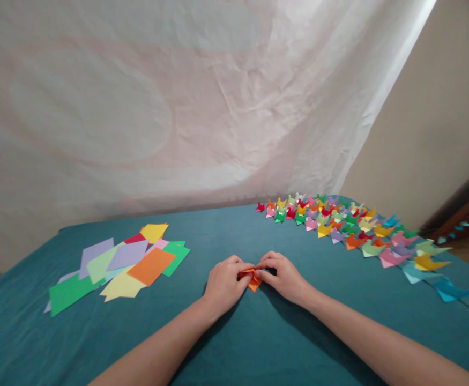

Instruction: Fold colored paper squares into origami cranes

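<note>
Between my two hands is a small piece of folded orange origami paper, its pointed lower end showing toward me. My left hand pinches its left side with thumb and fingers. On the other side, my right hand grips the paper's right edge between thumb and fingertips. The fingers cover much of the upper part, so the exact fold there is hidden. Both hands are close together, low over the teal cloth.
Loose coloured paper sheets lie in an overlapping pile at the left. Rows of folded paper birds in many colours stand along the right side. The teal tablecloth reaches back to a hanging pale sheet.
</note>
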{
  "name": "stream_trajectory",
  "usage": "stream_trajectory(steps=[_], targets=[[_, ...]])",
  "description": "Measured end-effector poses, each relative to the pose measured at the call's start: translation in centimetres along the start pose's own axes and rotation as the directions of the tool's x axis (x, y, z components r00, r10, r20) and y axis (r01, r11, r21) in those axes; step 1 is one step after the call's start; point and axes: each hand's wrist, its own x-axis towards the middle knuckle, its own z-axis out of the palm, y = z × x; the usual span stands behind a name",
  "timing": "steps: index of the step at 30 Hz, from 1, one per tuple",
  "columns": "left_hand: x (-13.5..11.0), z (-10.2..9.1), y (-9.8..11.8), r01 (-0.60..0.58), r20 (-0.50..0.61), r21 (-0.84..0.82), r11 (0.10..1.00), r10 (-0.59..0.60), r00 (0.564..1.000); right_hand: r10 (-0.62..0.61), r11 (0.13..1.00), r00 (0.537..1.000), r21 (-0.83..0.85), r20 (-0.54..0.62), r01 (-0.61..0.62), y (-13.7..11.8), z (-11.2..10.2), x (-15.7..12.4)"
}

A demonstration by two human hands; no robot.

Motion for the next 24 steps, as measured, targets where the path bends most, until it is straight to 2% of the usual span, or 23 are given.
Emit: stream_trajectory(steps=[8, 16, 24], targets=[[0.12, -0.11, -0.08, -0.007, 0.008, -0.018, 1.0, 0.007, 1.0, -0.06, 0.998, 0.998, -0.004, 0.029, 0.06, -0.4, -0.43, -0.34], [0.15, 0.06, -0.26, -0.006, 0.004, -0.033, 0.999, 0.006, 1.0, -0.006, 1.0, 1.0, -0.024, -0.02, 0.006, -0.17, 0.16, 0.0], [0.17, -0.1, -0.06, 0.005, 0.016, -0.027, 1.0, -0.005, 1.0, -0.002, 1.0, 1.0, -0.021, -0.025, 0.001, 0.01, 0.23, 0.09]])
